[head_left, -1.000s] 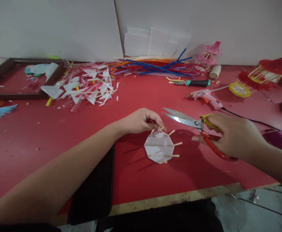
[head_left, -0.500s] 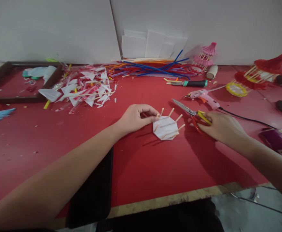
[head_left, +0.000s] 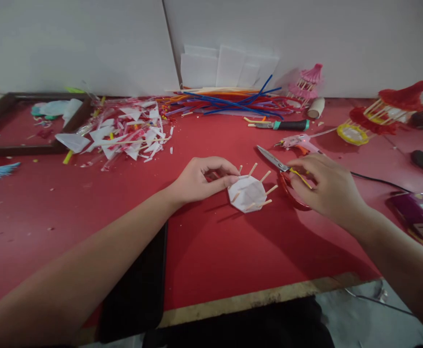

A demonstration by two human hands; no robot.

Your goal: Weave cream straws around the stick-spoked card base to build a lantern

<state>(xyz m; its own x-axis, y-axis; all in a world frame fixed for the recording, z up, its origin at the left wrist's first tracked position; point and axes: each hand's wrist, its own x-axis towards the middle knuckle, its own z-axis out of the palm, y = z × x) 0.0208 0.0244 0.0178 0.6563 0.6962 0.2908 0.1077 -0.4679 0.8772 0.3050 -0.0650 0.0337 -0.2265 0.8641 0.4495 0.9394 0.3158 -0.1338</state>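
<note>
Mid-frame, the left hand point(head_left: 200, 180) pinched the paper disc point(head_left: 250, 194), likely for steadiness; the right hand point(head_left: 331, 188) touched scissors point(head_left: 272, 158), finger closure unclear.

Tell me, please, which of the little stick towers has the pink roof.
It is the smaller tower, beside the cardboard roll; the other tower, farther right, has a red roof.
</note>
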